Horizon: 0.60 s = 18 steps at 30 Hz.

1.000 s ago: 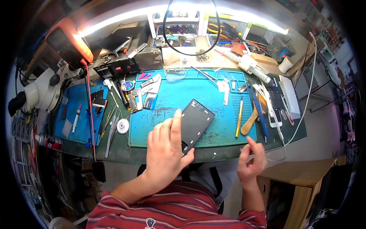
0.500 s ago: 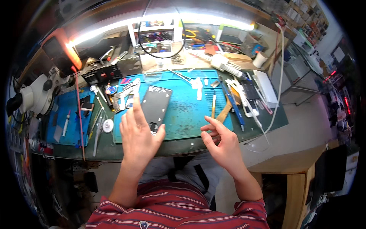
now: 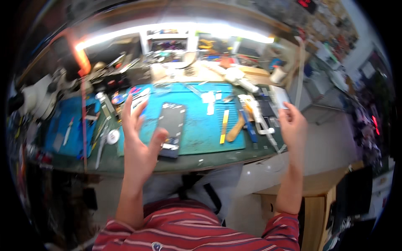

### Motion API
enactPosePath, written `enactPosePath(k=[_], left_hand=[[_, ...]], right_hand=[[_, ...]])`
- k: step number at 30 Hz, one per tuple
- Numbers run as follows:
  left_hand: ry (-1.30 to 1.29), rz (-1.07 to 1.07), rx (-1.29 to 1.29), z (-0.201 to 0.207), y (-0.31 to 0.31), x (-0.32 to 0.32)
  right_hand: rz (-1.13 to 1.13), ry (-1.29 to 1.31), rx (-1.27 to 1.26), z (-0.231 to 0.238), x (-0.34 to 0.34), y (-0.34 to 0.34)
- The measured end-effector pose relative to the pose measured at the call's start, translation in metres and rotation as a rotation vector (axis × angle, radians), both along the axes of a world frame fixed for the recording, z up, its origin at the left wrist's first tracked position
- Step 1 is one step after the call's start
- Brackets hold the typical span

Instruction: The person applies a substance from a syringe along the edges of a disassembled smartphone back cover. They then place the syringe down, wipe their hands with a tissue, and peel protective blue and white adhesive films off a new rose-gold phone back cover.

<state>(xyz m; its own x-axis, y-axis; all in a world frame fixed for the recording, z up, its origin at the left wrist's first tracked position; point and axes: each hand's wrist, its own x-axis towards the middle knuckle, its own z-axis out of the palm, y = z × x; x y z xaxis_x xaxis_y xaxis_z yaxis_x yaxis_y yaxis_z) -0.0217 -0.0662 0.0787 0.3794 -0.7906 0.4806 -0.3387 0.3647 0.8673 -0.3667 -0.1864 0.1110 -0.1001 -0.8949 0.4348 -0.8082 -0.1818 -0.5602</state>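
My left hand (image 3: 141,136) is raised over the left part of the blue work mat (image 3: 197,125), fingers stretched and thumb apart, holding nothing. Just right of its thumb lies a dark phone-shaped panel (image 3: 171,125) with small white patches, apart from the hand as far as I can see. My right hand (image 3: 294,125) reaches far right, blurred, with its fingertips drawn together over the near end of a flat white box (image 3: 278,96). Whether the fingers grip the box is hidden. A yellow strip (image 3: 224,126), a brown-handled tool (image 3: 236,129) and a blue tool (image 3: 248,126) lie between the hands.
A white microscope (image 3: 39,100) stands at the far left beside a smaller blue mat (image 3: 60,129). Behind the main mat are a white hot-air or soldering handpiece (image 3: 240,78) and lit shelves (image 3: 167,42) of parts. A white cable (image 3: 300,71) hangs at right.
My right hand has moved right and away from me, from the mat's near edge to the white box. My left hand has shifted left, baring the panel's lower end. The view has tilted slightly.
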Motion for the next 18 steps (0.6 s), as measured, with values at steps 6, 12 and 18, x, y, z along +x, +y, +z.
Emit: enactPosePath(k=[6,12,18], left_hand=[[1.261,-0.701,-0.058,0.006,0.021,0.049],[1.427,-0.939,0.080,-0.013,0.025,0.046],[1.474,-1.013,0.138,-0.014,0.028,0.049]], right_hand=[[0.365,-0.214,-0.009,0.001,0.090,0.057],[0.630,-0.174,-0.046,-0.011,0.155,0.091],[0.878,-0.053,-0.188,-0.012,0.206,0.110]])
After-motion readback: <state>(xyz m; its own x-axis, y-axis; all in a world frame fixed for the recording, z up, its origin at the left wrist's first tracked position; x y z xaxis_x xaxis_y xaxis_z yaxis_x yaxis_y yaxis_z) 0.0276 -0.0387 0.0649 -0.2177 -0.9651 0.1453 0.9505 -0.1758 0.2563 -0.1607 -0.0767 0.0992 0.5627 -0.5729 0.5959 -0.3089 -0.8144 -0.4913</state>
